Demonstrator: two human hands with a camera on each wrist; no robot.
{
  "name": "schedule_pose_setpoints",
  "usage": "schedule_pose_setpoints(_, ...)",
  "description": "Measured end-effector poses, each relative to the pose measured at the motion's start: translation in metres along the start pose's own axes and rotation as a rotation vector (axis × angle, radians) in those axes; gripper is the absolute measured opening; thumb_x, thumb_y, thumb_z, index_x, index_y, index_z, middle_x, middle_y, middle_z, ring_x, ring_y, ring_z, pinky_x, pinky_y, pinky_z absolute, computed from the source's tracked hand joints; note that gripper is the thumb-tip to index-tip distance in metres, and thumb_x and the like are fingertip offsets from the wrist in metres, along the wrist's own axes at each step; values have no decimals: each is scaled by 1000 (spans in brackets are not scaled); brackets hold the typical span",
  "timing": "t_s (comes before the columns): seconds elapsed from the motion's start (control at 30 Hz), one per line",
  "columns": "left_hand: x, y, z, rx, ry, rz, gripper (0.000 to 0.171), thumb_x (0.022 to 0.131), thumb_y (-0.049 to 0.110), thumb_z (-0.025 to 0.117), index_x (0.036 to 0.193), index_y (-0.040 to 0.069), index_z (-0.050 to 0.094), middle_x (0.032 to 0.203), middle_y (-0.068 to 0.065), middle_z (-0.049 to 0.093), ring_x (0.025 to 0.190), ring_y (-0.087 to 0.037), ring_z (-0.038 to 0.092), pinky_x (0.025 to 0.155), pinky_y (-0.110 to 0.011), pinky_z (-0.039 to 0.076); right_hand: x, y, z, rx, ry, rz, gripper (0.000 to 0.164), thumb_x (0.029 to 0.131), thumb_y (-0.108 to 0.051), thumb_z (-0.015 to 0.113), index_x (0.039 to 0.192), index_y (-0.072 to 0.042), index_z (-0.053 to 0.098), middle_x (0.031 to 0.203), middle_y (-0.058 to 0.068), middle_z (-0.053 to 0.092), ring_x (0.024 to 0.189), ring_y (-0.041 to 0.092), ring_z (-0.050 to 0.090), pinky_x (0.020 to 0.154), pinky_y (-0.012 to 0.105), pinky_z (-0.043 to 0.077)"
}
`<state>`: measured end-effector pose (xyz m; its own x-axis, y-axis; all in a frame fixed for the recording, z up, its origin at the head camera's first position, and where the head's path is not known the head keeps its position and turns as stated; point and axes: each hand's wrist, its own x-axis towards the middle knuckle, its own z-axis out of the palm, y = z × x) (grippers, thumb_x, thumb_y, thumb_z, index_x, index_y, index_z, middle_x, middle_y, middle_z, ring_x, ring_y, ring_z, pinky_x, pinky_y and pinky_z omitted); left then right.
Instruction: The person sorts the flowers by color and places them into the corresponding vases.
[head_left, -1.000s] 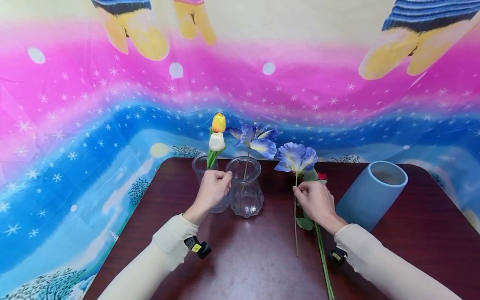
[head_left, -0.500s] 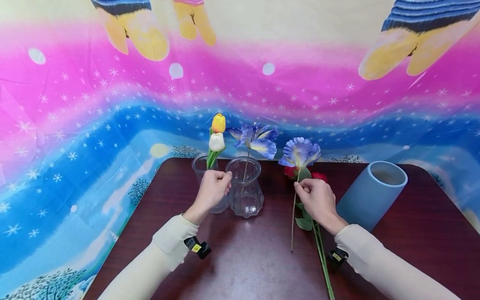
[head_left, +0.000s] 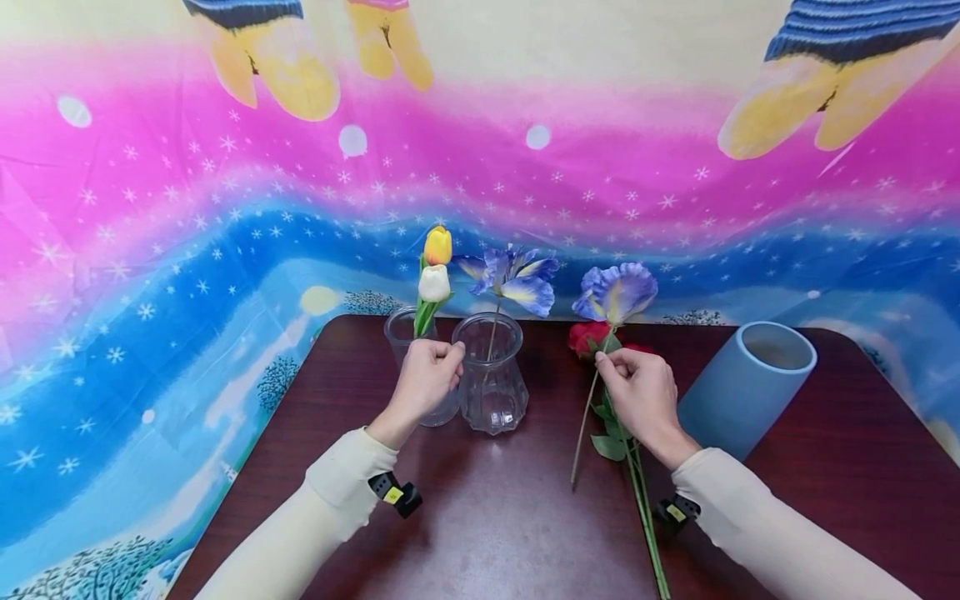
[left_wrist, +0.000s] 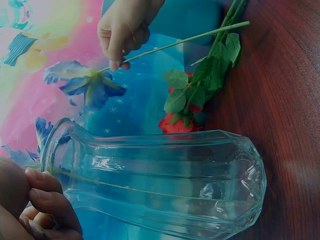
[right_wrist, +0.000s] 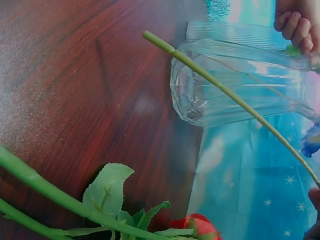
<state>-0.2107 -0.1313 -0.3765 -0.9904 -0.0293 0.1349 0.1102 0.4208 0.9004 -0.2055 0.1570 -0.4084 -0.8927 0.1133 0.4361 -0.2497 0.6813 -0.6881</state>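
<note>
Two grips noted: your right hand (head_left: 637, 396) pinches one blue iris (head_left: 617, 293) by its stem, bloom just above the grip, remaining stem slanting below, apart from the upright glass vase (head_left: 492, 404); your left hand (head_left: 427, 372) pinches that vase's rim; a second iris (head_left: 527, 292) stands inside it.

The ruffled violet-blue iris (head_left: 618, 292) bears a pale yellow patch and an olive-tan stem (right_wrist: 246, 106); the spread-petalled blue-violet iris (head_left: 527, 293) shows yellow streaks. One cup-shaped tulip (head_left: 438, 247) is yellow flushed with orange; the other cup-shaped tulip (head_left: 434, 284) is white. The red roses (head_left: 587, 338) have green foliage (head_left: 609, 447). The cylindrical vase (head_left: 731, 400) is grey-blue, the fluted glass vase (left_wrist: 155, 165) colourless. Dark red-brown grain streaks the wooden tabletop (head_left: 517, 533); white snowflakes dot the pink-and-blue cloth backdrop (head_left: 480, 175). The long sleeves (head_left: 330, 492) are cream.
</note>
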Motion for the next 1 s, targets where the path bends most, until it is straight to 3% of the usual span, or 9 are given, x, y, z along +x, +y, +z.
schedule_pose_setpoints(0.17,0,0,0,-2,-4,-5,46,101,17,56,58,0,60,44,5,49,49,-12,52,60,-26,43,1,-2,-2,63,59,-3,23,96,-23,68,77,-12,75,52,-3,48,46,10,41,45,30,31)
schedule_pose_setpoints(0.47,1,1,0,-9,3,-11,46,101,17,55,62,-6,62,44,5,49,49,-12,52,61,-26,44,5,-9,-8,227,137,-48,24,97,-17,67,77,-5,75,51,-4,46,43,6,36,46,26,29)
schedule_pose_setpoints(0.73,1,0,0,-6,5,-12,47,101,18,56,56,5,60,44,6,49,49,-12,52,61,-26,44,9,-15,-13,320,209,-70,22,96,-13,68,77,-4,75,50,-9,44,41,3,34,42,24,25)
schedule_pose_setpoints(1.0,0,0,0,-9,2,-15,47,101,18,56,55,6,59,43,6,49,48,-12,52,60,-25,44,11,-22,-18,404,272,-59,18,96,-10,67,87,1,78,51,-15,49,43,1,38,44,22,29)
